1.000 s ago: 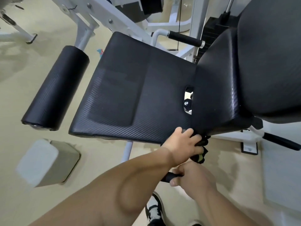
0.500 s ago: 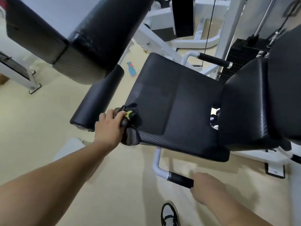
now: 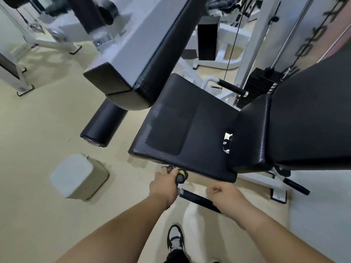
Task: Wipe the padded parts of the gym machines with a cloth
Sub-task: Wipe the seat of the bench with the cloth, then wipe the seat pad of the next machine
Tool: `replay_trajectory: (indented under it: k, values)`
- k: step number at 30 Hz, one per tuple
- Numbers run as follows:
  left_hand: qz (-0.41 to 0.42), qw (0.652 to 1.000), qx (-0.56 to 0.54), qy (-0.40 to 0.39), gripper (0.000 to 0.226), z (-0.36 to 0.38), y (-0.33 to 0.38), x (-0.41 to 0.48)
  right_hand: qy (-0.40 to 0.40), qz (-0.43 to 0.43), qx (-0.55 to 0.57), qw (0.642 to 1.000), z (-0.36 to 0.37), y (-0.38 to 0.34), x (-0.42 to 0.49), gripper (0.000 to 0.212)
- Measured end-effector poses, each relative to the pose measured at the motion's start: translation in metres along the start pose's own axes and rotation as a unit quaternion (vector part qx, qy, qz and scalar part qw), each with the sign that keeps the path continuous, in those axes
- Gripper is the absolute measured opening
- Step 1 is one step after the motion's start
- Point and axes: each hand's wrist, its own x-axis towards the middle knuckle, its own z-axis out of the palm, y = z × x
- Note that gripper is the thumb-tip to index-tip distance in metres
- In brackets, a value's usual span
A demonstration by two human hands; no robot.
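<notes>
The black padded seat point(image 3: 188, 128) of a gym machine fills the middle, with its padded backrest point(image 3: 303, 118) rising to the right. My left hand point(image 3: 164, 184) is closed on a dark cloth with a yellow-green patch point(image 3: 181, 175), just below the seat's near edge. My right hand point(image 3: 224, 193) is curled loosely above the right part of the black side handle point(image 3: 197, 200); I cannot tell if it touches it. A black roller pad point(image 3: 103, 128) lies left of the seat. Another large pad point(image 3: 159, 59) with a grey back hangs above it.
A pale block point(image 3: 77, 175) sits on the beige floor at the left. A weight stack point(image 3: 262, 82) with cable and white frame stands behind the seat. Another handle point(image 3: 230, 88) sticks out at the far side. My shoe point(image 3: 175, 238) is below the hands.
My left hand with the cloth has moved from the seat's left front corner to below its near edge. The view has pulled back and tilted up.
</notes>
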Motion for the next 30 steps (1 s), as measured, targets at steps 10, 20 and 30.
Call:
replay_trajectory:
  k: [10,20,30]
  values:
    - [0.037,0.849,-0.527,-0.024,0.016,-0.114,0.034,-0.171,-0.048,0.031,0.167,0.984,0.004,-0.049,-0.13,0.042]
    - [-0.001,0.781,-0.623,-0.038,0.039,-0.194,-0.106,-0.205,-0.087,-0.022,0.183,0.979,0.121,-0.178,-0.151,0.042]
    - [-0.083,0.726,-0.682,-0.002,0.058,-0.27,-0.313,-0.15,-0.052,-0.054,0.223,0.972,0.266,-0.36,-0.119,0.016]
